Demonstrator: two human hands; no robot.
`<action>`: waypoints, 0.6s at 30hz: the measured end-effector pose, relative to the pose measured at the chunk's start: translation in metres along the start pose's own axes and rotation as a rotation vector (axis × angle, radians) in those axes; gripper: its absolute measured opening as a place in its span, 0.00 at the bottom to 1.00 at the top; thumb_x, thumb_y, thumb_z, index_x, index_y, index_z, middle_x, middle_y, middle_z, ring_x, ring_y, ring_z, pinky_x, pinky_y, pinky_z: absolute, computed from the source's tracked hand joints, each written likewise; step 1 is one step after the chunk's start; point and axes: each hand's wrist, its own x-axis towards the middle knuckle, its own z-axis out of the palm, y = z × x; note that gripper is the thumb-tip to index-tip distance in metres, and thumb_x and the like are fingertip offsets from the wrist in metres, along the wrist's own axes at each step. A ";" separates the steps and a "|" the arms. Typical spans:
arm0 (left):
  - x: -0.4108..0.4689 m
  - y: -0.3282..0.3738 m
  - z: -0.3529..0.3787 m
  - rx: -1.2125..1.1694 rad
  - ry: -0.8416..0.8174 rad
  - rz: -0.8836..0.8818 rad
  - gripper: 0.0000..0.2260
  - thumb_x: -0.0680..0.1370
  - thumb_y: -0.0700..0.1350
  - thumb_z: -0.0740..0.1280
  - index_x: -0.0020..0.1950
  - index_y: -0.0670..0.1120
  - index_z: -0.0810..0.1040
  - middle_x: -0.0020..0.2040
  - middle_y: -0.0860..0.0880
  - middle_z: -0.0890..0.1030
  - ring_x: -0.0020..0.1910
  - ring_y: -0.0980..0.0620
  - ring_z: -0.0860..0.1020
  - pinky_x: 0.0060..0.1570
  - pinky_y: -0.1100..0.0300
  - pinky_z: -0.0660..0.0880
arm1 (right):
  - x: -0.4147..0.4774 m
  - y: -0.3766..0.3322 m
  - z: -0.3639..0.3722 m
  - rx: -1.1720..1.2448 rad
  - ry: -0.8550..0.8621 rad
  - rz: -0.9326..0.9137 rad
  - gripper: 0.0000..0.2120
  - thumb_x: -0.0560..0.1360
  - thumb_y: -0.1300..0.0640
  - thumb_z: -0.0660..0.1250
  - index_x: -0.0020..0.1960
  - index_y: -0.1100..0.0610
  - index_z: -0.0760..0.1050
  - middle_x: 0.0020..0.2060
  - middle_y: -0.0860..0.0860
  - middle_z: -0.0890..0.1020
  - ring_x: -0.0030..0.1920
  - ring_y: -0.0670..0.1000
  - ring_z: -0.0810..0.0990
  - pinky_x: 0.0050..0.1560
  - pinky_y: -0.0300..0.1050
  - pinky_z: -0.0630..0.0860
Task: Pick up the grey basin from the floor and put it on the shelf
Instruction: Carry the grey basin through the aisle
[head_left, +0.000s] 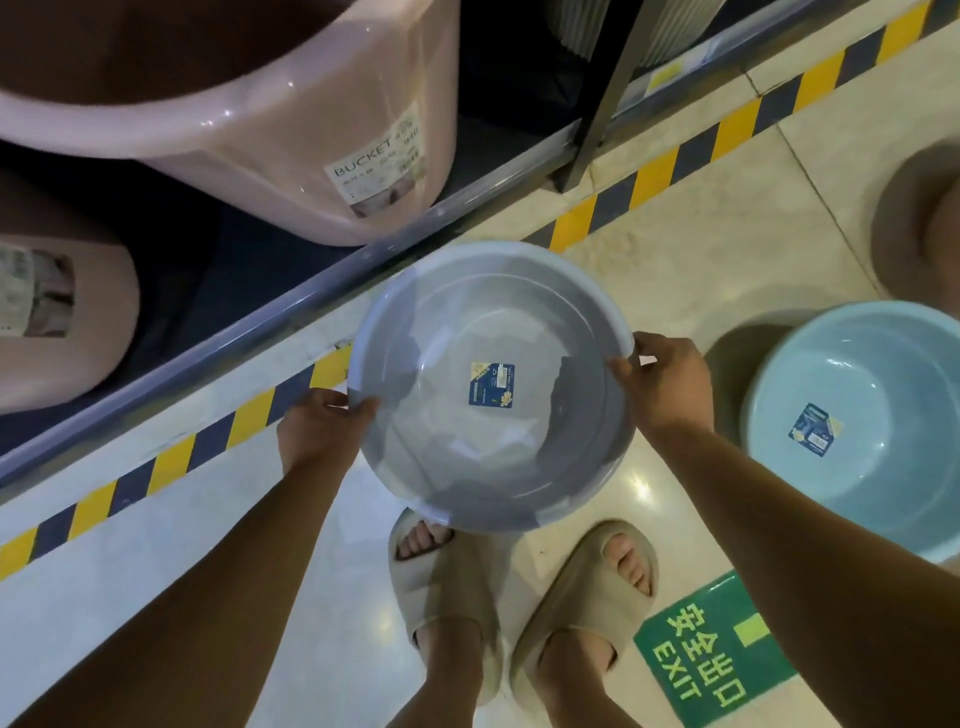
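The fingers (363, 408) of the left hand (317, 426) curl over the left rim of the grey basin (488, 384), thumb inside the rim, the rest under it and out of sight. The fingers (623, 366) of the right hand (667, 382) clamp the right rim in the same way, thumb on the inside wall. Both hands hold the basin in the air, mouth up and roughly level, above the person's two feet in beige slide sandals (576, 597). A small blue and yellow label (491, 385) is stuck to the inside bottom of the basin.

Both bare forearms reach in from the lower edge of the view.

The basin hangs over a pale tiled floor (701, 260), just beside a yellow and dark striped hazard tape (171, 462) that runs diagonally along the foot of a shelf (260, 332). The basin's far rim is near the shelf's front edge. On the shelf stand a large pink bucket (249, 119), with a label reading "BUCKET", and part of another pink tub (67, 322) at the left.

On the floor to the right sits a light blue basin (862, 415) with its own label, apart from the grey one. A green floor sticker (711, 654) reading "EXIT" lies beside the right foot.
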 end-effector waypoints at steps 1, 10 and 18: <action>0.005 -0.002 0.003 -0.007 -0.018 -0.009 0.17 0.74 0.57 0.73 0.53 0.45 0.84 0.47 0.45 0.86 0.42 0.46 0.77 0.43 0.57 0.71 | 0.001 0.002 0.004 -0.003 -0.006 0.004 0.13 0.74 0.50 0.68 0.56 0.52 0.83 0.50 0.56 0.83 0.46 0.57 0.81 0.44 0.42 0.71; 0.021 -0.014 0.026 -0.176 -0.151 -0.024 0.12 0.75 0.55 0.74 0.39 0.48 0.79 0.39 0.45 0.83 0.43 0.40 0.83 0.46 0.46 0.81 | 0.015 0.020 0.020 0.074 -0.115 0.164 0.15 0.77 0.52 0.68 0.61 0.57 0.81 0.45 0.52 0.85 0.46 0.57 0.83 0.50 0.53 0.81; -0.020 0.002 -0.006 -0.139 -0.156 0.050 0.12 0.78 0.53 0.71 0.40 0.47 0.77 0.34 0.52 0.78 0.36 0.50 0.76 0.30 0.61 0.67 | -0.031 0.028 -0.016 0.211 -0.142 0.235 0.10 0.78 0.52 0.70 0.54 0.57 0.79 0.44 0.53 0.82 0.44 0.55 0.81 0.43 0.47 0.76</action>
